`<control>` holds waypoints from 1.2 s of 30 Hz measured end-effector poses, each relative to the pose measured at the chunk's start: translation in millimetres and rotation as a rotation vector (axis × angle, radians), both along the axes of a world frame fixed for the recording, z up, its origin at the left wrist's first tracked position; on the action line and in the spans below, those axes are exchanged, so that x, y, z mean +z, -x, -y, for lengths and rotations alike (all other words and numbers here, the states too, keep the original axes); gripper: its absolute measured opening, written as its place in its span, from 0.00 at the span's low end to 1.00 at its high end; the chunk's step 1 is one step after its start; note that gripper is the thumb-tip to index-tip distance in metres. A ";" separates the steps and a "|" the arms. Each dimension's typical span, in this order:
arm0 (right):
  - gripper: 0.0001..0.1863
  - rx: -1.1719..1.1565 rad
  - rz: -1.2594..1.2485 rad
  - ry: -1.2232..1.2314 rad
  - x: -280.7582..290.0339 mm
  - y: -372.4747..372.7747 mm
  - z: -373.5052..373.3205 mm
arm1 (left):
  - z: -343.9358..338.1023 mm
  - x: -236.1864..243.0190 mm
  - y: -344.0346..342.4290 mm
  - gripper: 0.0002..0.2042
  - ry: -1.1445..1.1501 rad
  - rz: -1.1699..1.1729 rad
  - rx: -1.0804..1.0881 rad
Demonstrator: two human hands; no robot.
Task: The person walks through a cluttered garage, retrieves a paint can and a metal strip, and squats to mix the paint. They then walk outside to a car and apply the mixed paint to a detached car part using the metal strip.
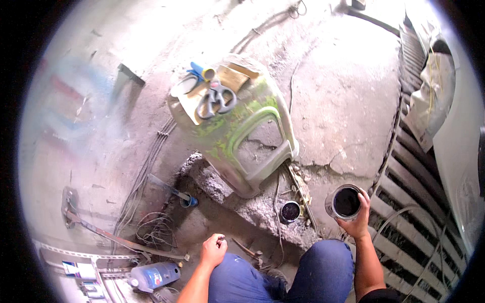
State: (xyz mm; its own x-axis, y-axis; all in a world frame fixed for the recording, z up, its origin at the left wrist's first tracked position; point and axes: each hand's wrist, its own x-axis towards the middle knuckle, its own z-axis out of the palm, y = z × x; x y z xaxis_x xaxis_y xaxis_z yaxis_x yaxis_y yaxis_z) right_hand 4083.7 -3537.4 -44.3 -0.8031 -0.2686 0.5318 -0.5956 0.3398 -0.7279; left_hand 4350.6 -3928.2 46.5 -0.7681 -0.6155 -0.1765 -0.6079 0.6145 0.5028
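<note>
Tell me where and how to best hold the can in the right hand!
Grip the can around its outer wall, probably best from the right, as the right hand does. It's round, and its open top shows dark stuff inside, so don't reach in there.

1 wide fisheye view from head, facing down toward floor [343, 121].

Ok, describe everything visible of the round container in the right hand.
The round, pale, shiny-walled container, perhaps metal or plastic, has an open mouth, thin rim and nearly black interior; its contents are unclear. The right hand grips its right and near sides, holding it mouth-up past the blue-trousered right knee.
</note>
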 end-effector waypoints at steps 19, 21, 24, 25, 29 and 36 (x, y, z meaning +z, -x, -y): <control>0.56 -0.217 -0.290 -0.337 161.8 2.3 -37.8 | 56.6 -87.1 18.1 0.12 -0.323 -0.212 0.110; 0.55 -0.200 -0.193 -0.220 157.8 -5.1 -26.2 | 113.4 -141.9 -17.7 0.11 -0.324 -0.308 0.333; 0.56 -0.206 -0.163 -0.217 161.5 -16.8 -31.1 | 182.7 -173.5 -34.8 0.11 -0.313 -0.310 0.655; 0.57 -0.213 -0.133 -0.152 162.0 -23.3 -25.7 | 199.0 -182.3 -37.3 0.10 -0.276 -0.397 0.654; 0.58 -0.238 -0.062 -0.154 170.1 -42.0 -22.8 | 255.1 -211.1 -43.7 0.10 -0.496 -0.696 0.932; 0.57 -0.292 -0.031 -0.208 186.6 -70.0 2.7 | 296.7 -234.0 -9.5 0.16 -0.602 -0.735 1.263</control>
